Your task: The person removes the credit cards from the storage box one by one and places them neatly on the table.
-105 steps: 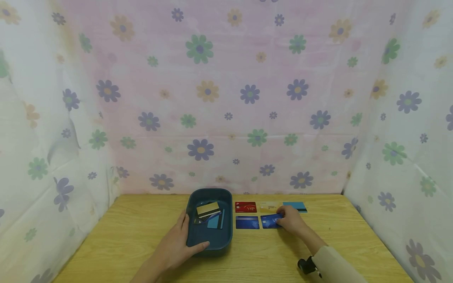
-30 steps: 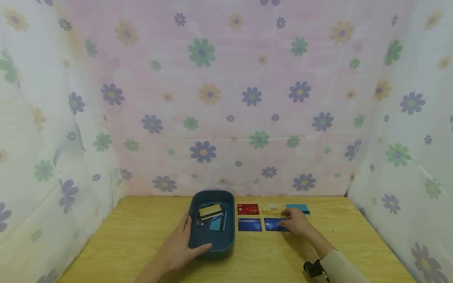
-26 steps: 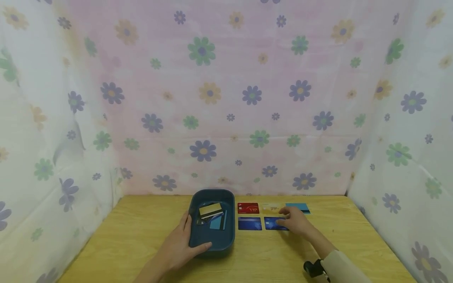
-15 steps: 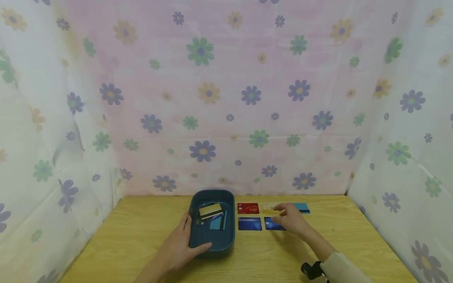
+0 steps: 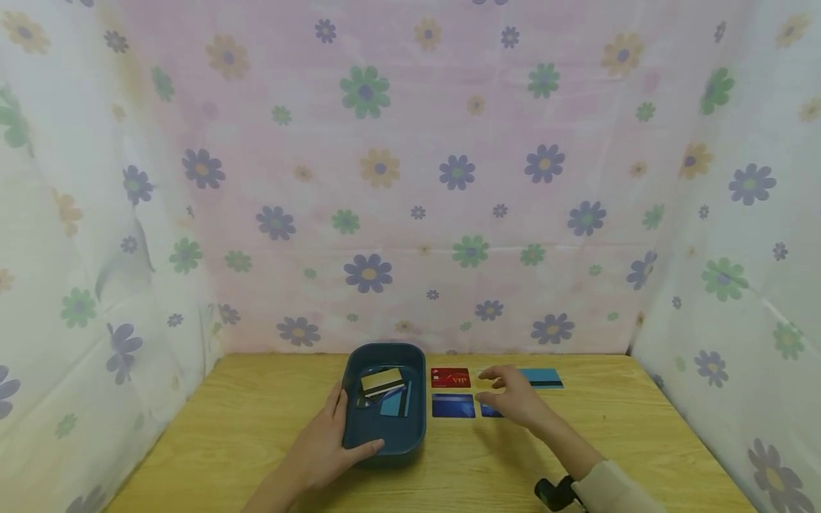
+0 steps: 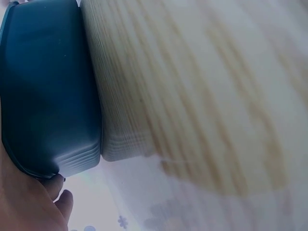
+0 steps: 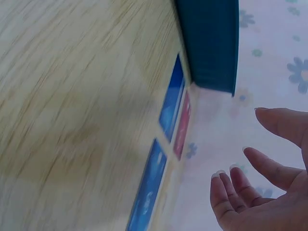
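Note:
My left hand (image 5: 317, 445) holds the dark teal plastic tray (image 5: 385, 436) by its left side and front corner, thumb over the rim. Inside the tray lie several cards, among them a yellow card (image 5: 380, 381) and a light blue card (image 5: 395, 403). My right hand (image 5: 518, 400) hovers over the card rows with fingers parted and nothing between them. Beneath it a blue card (image 5: 489, 411) is partly covered, and a pale yellow card behind is mostly hidden. In the right wrist view, the fingers (image 7: 274, 171) stand apart from the cards.
A red VIP card (image 5: 450, 377) and a dark blue card (image 5: 452, 405) lie just right of the tray. Another light blue card (image 5: 544, 377) lies right of my hand. The wooden table (image 5: 244, 406) meets a flowered cloth (image 5: 410, 285) behind.
My right hand held the front blue card at first, then let go of it on the table and moved left above the cards. The left hand and tray have stayed almost in place.

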`<state>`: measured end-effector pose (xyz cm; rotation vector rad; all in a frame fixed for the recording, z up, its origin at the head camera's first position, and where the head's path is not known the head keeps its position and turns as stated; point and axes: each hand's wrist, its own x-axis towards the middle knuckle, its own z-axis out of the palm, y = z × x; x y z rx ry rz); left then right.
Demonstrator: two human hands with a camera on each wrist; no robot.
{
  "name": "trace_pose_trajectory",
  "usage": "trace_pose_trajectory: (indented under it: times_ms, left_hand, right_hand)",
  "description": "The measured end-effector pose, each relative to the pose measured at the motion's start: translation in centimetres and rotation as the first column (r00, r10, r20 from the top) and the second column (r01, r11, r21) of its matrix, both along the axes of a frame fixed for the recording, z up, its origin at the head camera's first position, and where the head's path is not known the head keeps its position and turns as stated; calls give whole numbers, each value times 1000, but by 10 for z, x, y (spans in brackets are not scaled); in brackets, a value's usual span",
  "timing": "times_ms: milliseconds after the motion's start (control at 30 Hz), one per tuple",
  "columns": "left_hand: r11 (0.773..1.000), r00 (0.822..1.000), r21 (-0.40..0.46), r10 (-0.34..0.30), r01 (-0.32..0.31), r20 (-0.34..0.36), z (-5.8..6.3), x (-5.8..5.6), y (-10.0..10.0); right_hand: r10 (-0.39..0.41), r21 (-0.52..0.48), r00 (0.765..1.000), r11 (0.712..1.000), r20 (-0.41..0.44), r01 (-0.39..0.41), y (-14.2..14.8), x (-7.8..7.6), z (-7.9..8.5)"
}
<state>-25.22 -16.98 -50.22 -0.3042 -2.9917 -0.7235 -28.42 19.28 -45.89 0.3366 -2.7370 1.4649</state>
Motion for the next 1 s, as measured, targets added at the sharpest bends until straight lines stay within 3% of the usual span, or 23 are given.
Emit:
trace_pose_trajectory:
  times_ms: [233,633,1000]
  left_hand:
    - [1000,1000,3,-3,3,20,1,1,1]
    - [1000,1000,7,2,-2,7,2,2,-1]
    - [1000,1000,-2,-7,7,8,0,1,-1]
  right_hand:
    - [64,-12,998,998,-12,-65,-22,5,2]
    - [245,-20,968,969,-58,-247,-64,6,14]
    - [276,-48,960,959,-35,-278,-90,12,19]
